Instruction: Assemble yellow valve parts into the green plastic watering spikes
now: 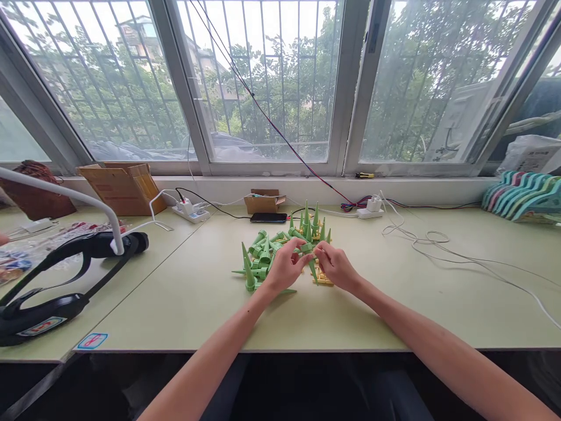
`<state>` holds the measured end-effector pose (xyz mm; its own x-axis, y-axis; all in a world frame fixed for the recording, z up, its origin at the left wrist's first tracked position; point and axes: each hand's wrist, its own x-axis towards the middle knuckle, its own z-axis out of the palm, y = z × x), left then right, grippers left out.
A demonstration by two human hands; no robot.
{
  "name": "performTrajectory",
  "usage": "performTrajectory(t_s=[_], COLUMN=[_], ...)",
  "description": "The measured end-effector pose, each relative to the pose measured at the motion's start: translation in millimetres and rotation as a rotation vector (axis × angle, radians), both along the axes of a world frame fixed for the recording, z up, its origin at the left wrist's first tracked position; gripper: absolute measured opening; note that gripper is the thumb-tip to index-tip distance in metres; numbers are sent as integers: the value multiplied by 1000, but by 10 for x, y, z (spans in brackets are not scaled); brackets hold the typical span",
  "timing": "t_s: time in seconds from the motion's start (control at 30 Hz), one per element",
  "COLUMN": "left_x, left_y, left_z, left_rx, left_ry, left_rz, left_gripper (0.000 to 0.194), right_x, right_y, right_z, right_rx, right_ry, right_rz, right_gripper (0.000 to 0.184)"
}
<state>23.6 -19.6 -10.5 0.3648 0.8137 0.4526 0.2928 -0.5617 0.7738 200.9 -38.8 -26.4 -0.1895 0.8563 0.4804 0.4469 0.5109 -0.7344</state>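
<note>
A green plastic watering spike [312, 270] is held in the fingers of my left hand [287, 264], its pointed end slanting down toward the table. Closed in a pinch, my right hand [335, 266] meets the spike's wide end; whatever its fingertips hold is hidden. Loose green spikes [249, 275] lie piled around and left of my left hand. Behind my hands, several more green spikes [315, 221] stand point up, with yellow parts at their bases. Small yellow plastic pieces [323, 280] lie on the table just beneath my right hand.
A phone [269, 217] and a small open carton [264, 202] are behind the pile. Power strips [191, 211] and loose white cables [432, 241] lie on the pale table [175, 304]. A black head strap [83, 263] sits left; teal hangers [519, 196] are far right.
</note>
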Motion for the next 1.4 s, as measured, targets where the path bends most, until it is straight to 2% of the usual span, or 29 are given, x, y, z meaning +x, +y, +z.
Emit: performTrajectory(t_s=[0.23,0.77,1.27,1.4], left_x=[2,10,13,23], left_y=[21,20,0,-23], left_z=[-37,-50,-42,-27], left_rx=[154,228,320,296], left_ry=[39,69,70,54], left_rz=[0,8,-10,-15], left_gripper=[20,14,8,12], right_x=[-12,-28,-35,-37], right_y=[3,9,-13,-6], right_z=[-14,-11,16,6], right_rx=[40,78,43,38], right_ry=[-53,-63,-55,-53], right_rz=[21,-55,-90,-92], right_gripper=[36,42,45,44])
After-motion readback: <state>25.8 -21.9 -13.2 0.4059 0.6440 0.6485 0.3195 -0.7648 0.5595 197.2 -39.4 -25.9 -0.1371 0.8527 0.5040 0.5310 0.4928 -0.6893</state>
